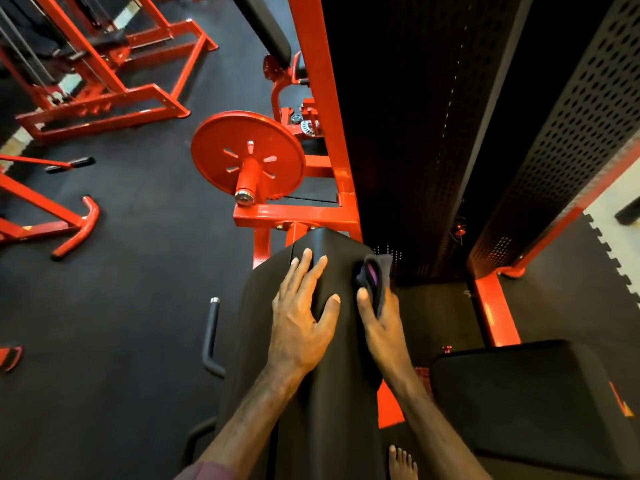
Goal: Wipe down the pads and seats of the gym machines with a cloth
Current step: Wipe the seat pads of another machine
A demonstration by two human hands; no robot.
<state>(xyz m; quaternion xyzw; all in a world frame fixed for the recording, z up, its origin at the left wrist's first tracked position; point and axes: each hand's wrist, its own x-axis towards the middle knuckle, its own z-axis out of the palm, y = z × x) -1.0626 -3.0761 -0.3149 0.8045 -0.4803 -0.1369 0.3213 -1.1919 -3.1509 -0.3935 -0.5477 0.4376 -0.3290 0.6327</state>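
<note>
A long black pad [263, 327] of a red gym machine runs from the bottom of the view up to the red frame. My left hand [301, 317] rests flat on the pad's top with fingers spread and straight. My right hand [381, 323] is on the pad's right side and grips a dark grey cloth [374, 278] with a purple patch, held against the pad's right edge. A second black pad [526, 396] lies lower right, untouched.
A red frame with a round red disc [247, 157] stands just beyond the pad. A black perforated weight-stack cover [571, 133] rises at right. A black handle [212, 334] sticks out left of the pad. More red machines stand on the dark floor at left. A bare foot [401, 462] is below.
</note>
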